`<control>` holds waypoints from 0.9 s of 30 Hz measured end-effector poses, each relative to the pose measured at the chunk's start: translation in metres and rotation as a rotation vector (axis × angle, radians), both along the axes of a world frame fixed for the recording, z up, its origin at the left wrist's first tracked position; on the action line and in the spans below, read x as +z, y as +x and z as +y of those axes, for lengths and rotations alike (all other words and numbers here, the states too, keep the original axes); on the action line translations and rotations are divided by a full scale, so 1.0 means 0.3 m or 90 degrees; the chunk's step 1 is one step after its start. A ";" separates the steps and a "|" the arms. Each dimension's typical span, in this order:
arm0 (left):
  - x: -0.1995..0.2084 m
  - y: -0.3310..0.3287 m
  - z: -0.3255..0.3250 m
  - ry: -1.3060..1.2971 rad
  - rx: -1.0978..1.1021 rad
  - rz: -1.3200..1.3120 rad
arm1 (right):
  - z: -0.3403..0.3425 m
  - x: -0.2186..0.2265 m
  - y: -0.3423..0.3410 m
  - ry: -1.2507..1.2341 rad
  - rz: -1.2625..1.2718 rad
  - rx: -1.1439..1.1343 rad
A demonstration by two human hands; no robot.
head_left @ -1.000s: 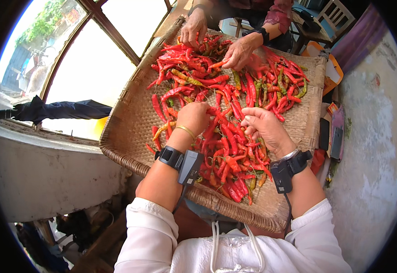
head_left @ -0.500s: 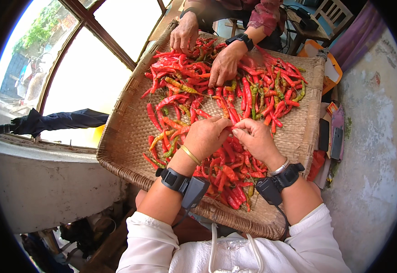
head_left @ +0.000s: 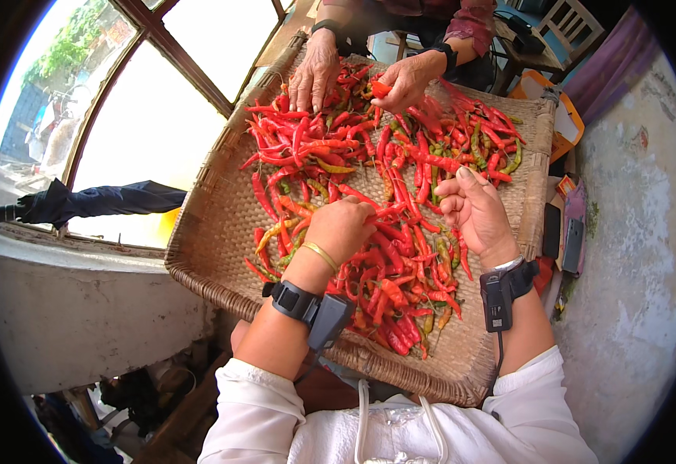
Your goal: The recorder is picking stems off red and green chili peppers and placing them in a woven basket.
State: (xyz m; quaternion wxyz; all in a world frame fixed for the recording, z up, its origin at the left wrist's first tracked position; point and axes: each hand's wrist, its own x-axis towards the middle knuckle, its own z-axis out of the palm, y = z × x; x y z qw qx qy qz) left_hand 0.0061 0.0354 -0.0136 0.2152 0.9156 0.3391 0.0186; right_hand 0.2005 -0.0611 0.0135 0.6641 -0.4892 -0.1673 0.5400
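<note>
Red chili peppers (head_left: pixel 384 271), with some green and orange ones among them, fill a large woven basket tray (head_left: pixel 198 240). My left hand (head_left: pixel 343 232) is closed over the middle of the pile, a red chili pepper (head_left: pixel 386 211) at its fingertips. Raised at the right side of the peppers is my right hand (head_left: pixel 475 213), its thumb up and fingers curled in. Whatever it pinches, if anything, is too small to make out. Across the tray, a co-worker's one hand (head_left: pixel 314 77) rests on peppers while the other (head_left: pixel 409 83) holds a red chili pepper.
A window (head_left: pixel 140 147) stands at the left, with a folded dark umbrella (head_left: pixel 113 203) on its sill. A worn wall (head_left: pixel 632 255) is at the right. Beyond the tray's far right corner are a wooden chair (head_left: pixel 562 31) and an orange-edged box (head_left: pixel 566 116).
My hands have parted: the right moved right and up, turning over, while the left shifted slightly left and down. One co-worker's hand lifted a red pepper from the pile.
</note>
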 end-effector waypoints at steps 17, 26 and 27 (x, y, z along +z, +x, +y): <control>0.021 -0.016 -0.009 0.069 -0.043 0.162 | -0.010 -0.099 -0.089 -0.091 -0.635 0.376; 0.034 0.003 -0.014 -0.041 -0.116 -0.235 | -0.005 -0.050 -0.097 -0.092 -0.467 0.340; 0.034 0.000 -0.004 -0.041 -0.116 -0.234 | -0.006 -0.054 -0.080 -0.097 -0.508 0.318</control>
